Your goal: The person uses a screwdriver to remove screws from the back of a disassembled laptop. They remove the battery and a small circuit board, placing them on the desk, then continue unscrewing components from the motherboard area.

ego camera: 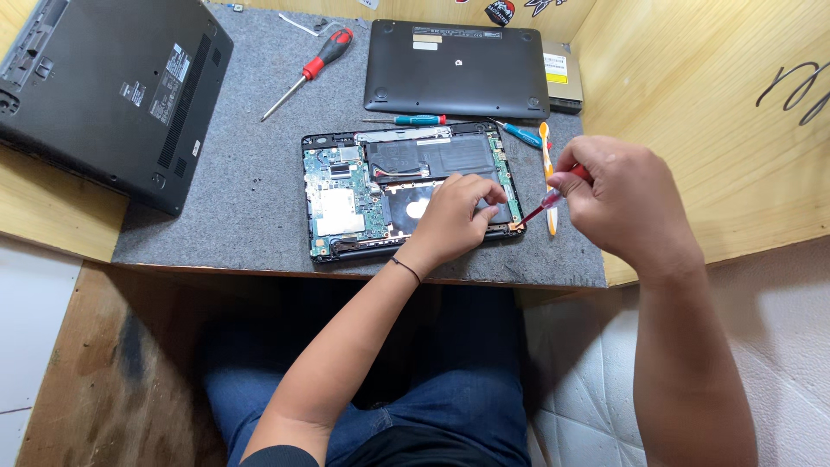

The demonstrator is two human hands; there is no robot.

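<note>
Now, line by line, what I see through the head camera:

Left hand: my left hand [454, 216] lies palm down on the opened laptop [411, 192], fingers curled loosely over its dark lower right part, pressing there and clasping nothing.

Right hand: my right hand [616, 201] is clenched around the red handle of a slim screwdriver [546, 205], at 3 o'clock from the laptop; its thin shaft slants down to the laptop's lower right corner.

Opened laptop: at the centre of the mat, bottom cover off; green circuit boards on the left, flat black panels on the right.

Mat: a grey felt mat [251, 190], coarse and fuzzy, on a pale wooden desk [692, 112].

Bottom cover: a smooth black rectangular cover [456, 69] at 12 o'clock from the laptop.

Second laptop: a larger black laptop [104, 95], underside up, at 10 o'clock.

Spare tools: a red-and-black screwdriver [309, 71] at 11 o'clock; a small blue-and-red one [415, 120] just above the laptop; a blue one [521, 134] and an orange plastic pry tool [547, 177] at 2 o'clock.
</note>
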